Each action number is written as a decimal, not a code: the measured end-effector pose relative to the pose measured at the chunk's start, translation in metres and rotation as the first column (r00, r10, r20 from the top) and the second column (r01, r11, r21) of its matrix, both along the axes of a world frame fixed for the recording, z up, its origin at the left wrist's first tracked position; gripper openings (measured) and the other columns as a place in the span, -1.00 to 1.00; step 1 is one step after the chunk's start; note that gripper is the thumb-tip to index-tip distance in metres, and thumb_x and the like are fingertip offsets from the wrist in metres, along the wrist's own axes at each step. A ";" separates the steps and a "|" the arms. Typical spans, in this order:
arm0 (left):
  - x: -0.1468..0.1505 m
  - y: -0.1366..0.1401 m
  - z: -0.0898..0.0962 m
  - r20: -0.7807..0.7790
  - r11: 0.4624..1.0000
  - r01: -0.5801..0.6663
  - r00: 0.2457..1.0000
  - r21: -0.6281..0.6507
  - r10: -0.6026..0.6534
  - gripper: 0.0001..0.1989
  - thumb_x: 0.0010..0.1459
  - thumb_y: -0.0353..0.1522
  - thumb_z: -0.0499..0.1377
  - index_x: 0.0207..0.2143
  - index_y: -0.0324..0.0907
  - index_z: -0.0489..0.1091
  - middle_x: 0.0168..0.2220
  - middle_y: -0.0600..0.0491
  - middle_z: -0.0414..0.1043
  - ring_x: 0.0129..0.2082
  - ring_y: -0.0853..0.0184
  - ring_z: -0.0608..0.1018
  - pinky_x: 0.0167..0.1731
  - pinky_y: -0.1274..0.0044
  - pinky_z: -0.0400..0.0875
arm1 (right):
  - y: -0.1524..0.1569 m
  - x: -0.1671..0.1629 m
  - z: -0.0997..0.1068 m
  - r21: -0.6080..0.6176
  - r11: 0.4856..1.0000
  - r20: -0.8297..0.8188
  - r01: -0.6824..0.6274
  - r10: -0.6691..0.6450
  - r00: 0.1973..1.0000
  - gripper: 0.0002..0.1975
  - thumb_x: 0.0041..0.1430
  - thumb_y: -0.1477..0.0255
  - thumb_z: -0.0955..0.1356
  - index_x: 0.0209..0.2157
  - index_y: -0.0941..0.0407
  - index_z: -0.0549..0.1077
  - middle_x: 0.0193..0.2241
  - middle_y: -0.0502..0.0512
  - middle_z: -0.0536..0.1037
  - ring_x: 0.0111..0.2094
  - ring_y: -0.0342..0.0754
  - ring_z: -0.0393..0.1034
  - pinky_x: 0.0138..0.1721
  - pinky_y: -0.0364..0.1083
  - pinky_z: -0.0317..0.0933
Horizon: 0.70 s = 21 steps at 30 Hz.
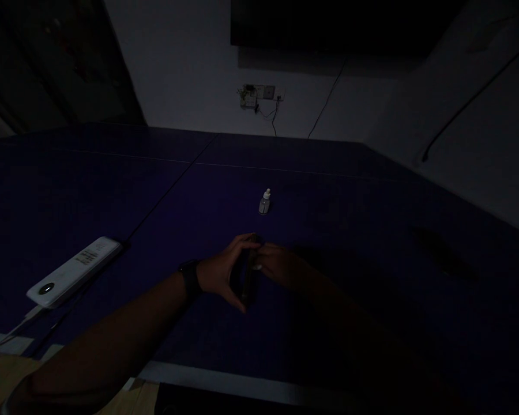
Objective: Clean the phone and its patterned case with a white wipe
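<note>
In the dim light, my left hand [222,271], with a dark watch [191,278] on its wrist, grips a dark, thin, flat rectangular object [249,276] by its two ends, standing on edge. Its kind is too dark to make out; it could be a phone-like slab. Against its right face, my right hand [281,263] has its fingers closed together. A small white bit [257,267] shows at those fingertips, too small to name. Just beyond both hands, a small clear dropper bottle [264,204] with a white cap stands upright on the dark blue surface.
A white power strip-like device [75,271] with a cable lies at the left on the blue surface [190,213]. A dark flat shape [441,251] lies at the right. Wall sockets [262,93] with hanging cords and a large screen [337,26] are at the back.
</note>
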<state>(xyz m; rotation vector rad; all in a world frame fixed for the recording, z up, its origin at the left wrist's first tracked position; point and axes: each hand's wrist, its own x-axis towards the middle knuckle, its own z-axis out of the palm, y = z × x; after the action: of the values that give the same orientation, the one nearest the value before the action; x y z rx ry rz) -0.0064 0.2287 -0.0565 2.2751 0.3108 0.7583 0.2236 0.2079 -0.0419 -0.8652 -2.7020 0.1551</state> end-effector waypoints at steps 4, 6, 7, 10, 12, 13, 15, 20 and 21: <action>0.000 0.000 0.000 -0.001 1.000 0.003 1.000 0.006 -0.003 0.37 -0.48 0.05 0.55 0.35 0.06 -0.08 0.36 -0.20 -0.12 0.37 -0.27 0.03 0.29 -0.08 -0.01 | 0.000 -0.002 0.000 0.017 0.998 -0.029 0.062 -0.062 0.998 -0.80 0.24 0.65 0.31 -0.18 0.17 0.52 -0.21 0.18 0.54 -0.14 0.04 0.43 -0.06 0.02 0.33; 0.000 0.000 0.001 -0.005 1.000 0.001 1.000 0.003 -0.001 0.37 -0.47 0.06 0.55 0.35 0.05 -0.07 0.35 -0.20 -0.12 0.37 -0.26 0.03 0.29 -0.08 -0.02 | 0.002 -0.003 0.000 0.030 0.989 -0.025 0.142 -0.141 0.990 -0.78 0.23 0.70 0.28 -0.22 0.20 0.53 -0.25 0.20 0.55 -0.18 0.05 0.43 -0.08 0.04 0.34; -0.001 -0.001 0.002 -0.002 1.000 0.002 1.000 -0.009 -0.002 0.36 -0.47 0.06 0.54 0.34 0.04 -0.06 0.35 -0.20 -0.11 0.37 -0.26 0.02 0.29 -0.08 -0.03 | 0.001 -0.002 0.001 0.028 0.990 -0.021 0.139 -0.139 0.990 -0.78 0.22 0.70 0.29 -0.23 0.20 0.53 -0.25 0.21 0.55 -0.18 0.05 0.43 -0.09 0.04 0.35; -0.003 -0.002 0.004 0.051 0.987 0.031 0.998 -0.158 -0.023 0.28 -0.37 0.09 0.51 0.34 0.02 -0.02 0.32 -0.20 0.00 0.33 -0.23 0.13 0.27 -0.04 0.03 | -0.004 0.000 0.005 -0.021 0.999 -0.055 0.038 -0.039 0.998 -0.79 0.19 0.68 0.33 -0.20 0.17 0.54 -0.19 0.17 0.56 -0.13 0.03 0.44 -0.05 0.00 0.34; -0.004 -0.003 0.005 0.113 0.939 0.074 0.993 -0.336 -0.038 0.19 -0.23 0.14 0.44 0.34 0.00 -0.04 0.25 -0.19 0.16 0.24 -0.15 0.31 0.19 0.03 0.20 | -0.011 0.002 0.009 -0.081 0.997 -0.109 -0.016 0.007 0.994 -0.81 0.21 0.63 0.35 -0.16 0.16 0.53 -0.16 0.17 0.56 -0.12 0.01 0.46 -0.06 -0.02 0.35; -0.004 -0.004 0.006 0.141 0.909 0.093 0.989 -0.406 -0.038 0.15 -0.16 0.18 0.39 0.34 -0.01 -0.04 0.22 -0.18 0.22 0.19 -0.11 0.37 0.14 0.07 0.27 | -0.015 0.002 0.010 -0.110 0.994 -0.132 -0.022 0.007 0.991 -0.81 0.22 0.60 0.37 -0.14 0.15 0.53 -0.16 0.18 0.55 -0.13 0.02 0.47 -0.08 -0.02 0.36; -0.002 -0.006 0.006 0.178 0.877 0.105 0.984 -0.469 -0.023 0.09 -0.08 0.28 0.25 0.34 -0.04 -0.03 0.18 -0.18 0.28 0.13 -0.08 0.43 0.08 0.13 0.35 | -0.021 0.001 0.012 -0.144 0.990 -0.166 -0.001 -0.024 0.986 -0.78 0.19 0.55 0.42 -0.10 0.16 0.52 -0.16 0.19 0.55 -0.15 0.04 0.48 -0.12 -0.02 0.37; 0.001 -0.008 0.003 0.194 0.904 0.055 0.980 -0.425 0.032 -0.04 0.14 0.34 -0.13 0.34 -0.12 0.05 0.24 -0.22 0.25 0.22 -0.06 0.36 0.18 0.14 0.24 | -0.028 -0.009 0.008 -0.148 0.989 -0.290 0.025 -0.068 0.955 -0.84 0.20 0.56 0.39 -0.17 0.15 0.50 -0.19 0.19 0.56 -0.18 0.03 0.49 -0.16 -0.04 0.37; 0.000 -0.008 0.003 0.191 0.912 0.039 0.981 -0.407 0.043 -0.06 0.16 0.32 -0.14 0.34 -0.12 0.07 0.27 -0.22 0.22 0.26 -0.06 0.31 0.22 0.12 0.17 | -0.028 -0.009 0.007 -0.153 0.988 -0.310 0.017 -0.064 0.948 -0.87 0.20 0.56 0.39 -0.19 0.14 0.49 -0.22 0.17 0.56 -0.20 0.01 0.49 -0.18 -0.05 0.36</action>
<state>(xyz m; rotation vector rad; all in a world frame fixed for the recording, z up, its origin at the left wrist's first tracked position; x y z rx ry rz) -0.0062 0.2207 -0.0536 1.7902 0.3432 0.8250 0.2142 0.1798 -0.0349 -0.8551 -2.3952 0.4506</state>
